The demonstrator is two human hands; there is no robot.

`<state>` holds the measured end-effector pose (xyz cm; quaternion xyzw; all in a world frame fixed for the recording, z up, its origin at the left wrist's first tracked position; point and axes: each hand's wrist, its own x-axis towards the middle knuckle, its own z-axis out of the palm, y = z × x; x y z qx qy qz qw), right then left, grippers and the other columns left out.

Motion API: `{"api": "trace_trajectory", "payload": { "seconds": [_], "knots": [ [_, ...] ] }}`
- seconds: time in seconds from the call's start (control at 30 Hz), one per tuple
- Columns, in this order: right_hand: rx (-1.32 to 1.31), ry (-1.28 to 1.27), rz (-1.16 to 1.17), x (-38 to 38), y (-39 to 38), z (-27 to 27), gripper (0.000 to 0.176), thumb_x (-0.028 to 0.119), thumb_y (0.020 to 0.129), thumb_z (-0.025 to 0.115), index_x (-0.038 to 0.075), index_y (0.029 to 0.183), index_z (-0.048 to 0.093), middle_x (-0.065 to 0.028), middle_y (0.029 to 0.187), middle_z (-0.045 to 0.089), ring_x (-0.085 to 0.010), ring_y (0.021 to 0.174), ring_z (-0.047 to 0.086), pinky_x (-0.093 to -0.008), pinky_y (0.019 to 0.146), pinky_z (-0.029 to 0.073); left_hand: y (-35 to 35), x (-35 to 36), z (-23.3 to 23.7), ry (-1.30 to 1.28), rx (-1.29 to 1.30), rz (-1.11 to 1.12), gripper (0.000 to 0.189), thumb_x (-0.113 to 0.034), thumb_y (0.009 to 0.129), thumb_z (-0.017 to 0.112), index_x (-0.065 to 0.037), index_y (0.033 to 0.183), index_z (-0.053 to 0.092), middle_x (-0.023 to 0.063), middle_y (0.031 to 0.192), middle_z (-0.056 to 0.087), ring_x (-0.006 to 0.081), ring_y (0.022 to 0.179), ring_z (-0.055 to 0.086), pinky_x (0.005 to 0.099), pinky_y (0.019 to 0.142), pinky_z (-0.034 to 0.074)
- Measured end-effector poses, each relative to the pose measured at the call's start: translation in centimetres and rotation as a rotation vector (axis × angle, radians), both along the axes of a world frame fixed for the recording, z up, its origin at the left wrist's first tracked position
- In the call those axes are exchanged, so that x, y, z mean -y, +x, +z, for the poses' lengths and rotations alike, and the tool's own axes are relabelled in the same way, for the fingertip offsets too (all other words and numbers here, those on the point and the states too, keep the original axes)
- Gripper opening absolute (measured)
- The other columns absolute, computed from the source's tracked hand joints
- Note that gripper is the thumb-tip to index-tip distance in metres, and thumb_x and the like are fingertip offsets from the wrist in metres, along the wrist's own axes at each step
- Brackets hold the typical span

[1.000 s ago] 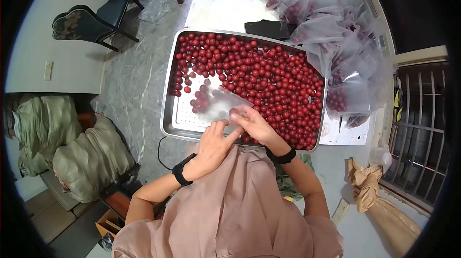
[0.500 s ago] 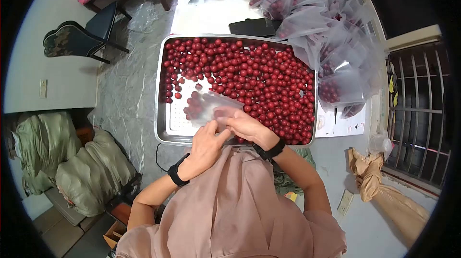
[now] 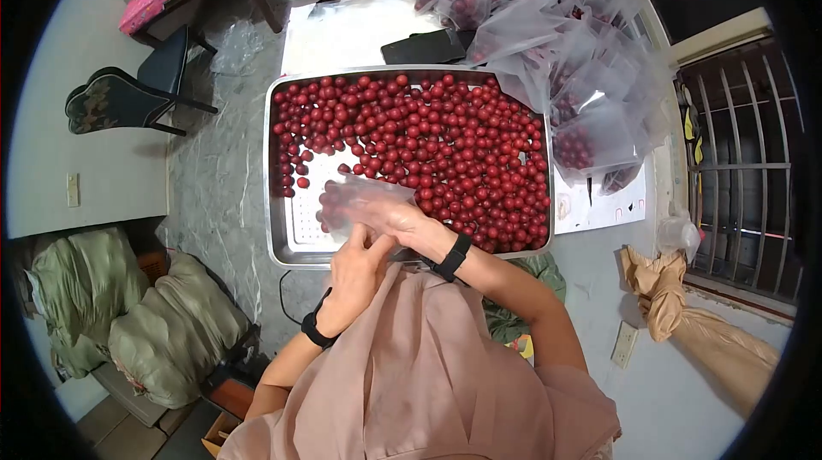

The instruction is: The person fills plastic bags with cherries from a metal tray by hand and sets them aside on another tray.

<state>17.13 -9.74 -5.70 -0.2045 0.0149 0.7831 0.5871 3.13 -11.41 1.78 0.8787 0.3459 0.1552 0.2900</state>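
The right hand [image 3: 401,218] has slid farther along the clear plastic bag [image 3: 353,200], so its fingers look blurry behind the plastic. The left hand [image 3: 356,267] touches the bag's near edge, over the metal tray [image 3: 268,169] of red fruits [image 3: 462,147]; I can't tell if either hand pinches it.

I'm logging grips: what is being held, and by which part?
A plastic bag, by its near end, in the left hand; the right hand seems partly inside.
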Motion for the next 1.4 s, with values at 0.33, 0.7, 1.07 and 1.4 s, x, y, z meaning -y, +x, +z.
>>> {"api": "trace_trajectory", "payload": {
  "seconds": [0.33,0.7,1.07,1.4],
  "knots": [
    [0.892,0.088,0.216,6.7,8.0,6.3,0.024,0.012,0.106,0.053,0.002,0.123,0.065,-0.007,0.116,0.069,-0.0136,0.105,0.067,-0.0303,0.089,0.055,0.3,-0.6,0.5,-0.057,0.018,0.054,0.019,0.001,0.08,0.07,-0.011,0.094,0.066,0.0105,0.092,0.053,0.0314,0.072,0.06,0.0436,0.059,0.049],
    [2.366,-0.147,-0.014,9.7,21.9,-2.2,0.047,0.02,0.087,0.073,-0.001,0.126,0.055,-0.0221,0.12,0.053,-0.0398,0.118,0.053,-0.0467,0.099,0.046,0.4,-0.7,0.5,-0.065,0.021,0.055,0.02,0.002,0.079,0.07,-0.011,0.094,0.066,0.0112,0.093,0.053,0.0317,0.073,0.061,0.0436,0.06,0.05],
    [2.298,-0.033,0.116,9.7,21.4,-2.0,0.053,0.028,0.078,0.082,0.002,0.116,0.057,-0.0164,0.116,0.055,-0.0351,0.105,0.055,-0.0465,0.09,0.048,0.4,-0.7,0.3,-0.061,0.024,0.057,0.021,0.002,0.078,0.071,-0.011,0.093,0.066,0.0104,0.093,0.053,0.0299,0.072,0.061,0.0417,0.059,0.05],
    [2.03,-0.156,-0.066,11.7,21.5,-0.2,0.017,0.013,0.096,0.061,0.001,0.107,0.064,-0.0141,0.102,0.065,-0.0248,0.082,0.068,-0.0359,0.072,0.054,0.5,-0.8,0.2,-0.08,0.021,0.048,0.022,0.002,0.078,0.072,-0.011,0.094,0.065,0.0104,0.094,0.053,0.0302,0.074,0.061,0.0422,0.061,0.05]
  ]
}}
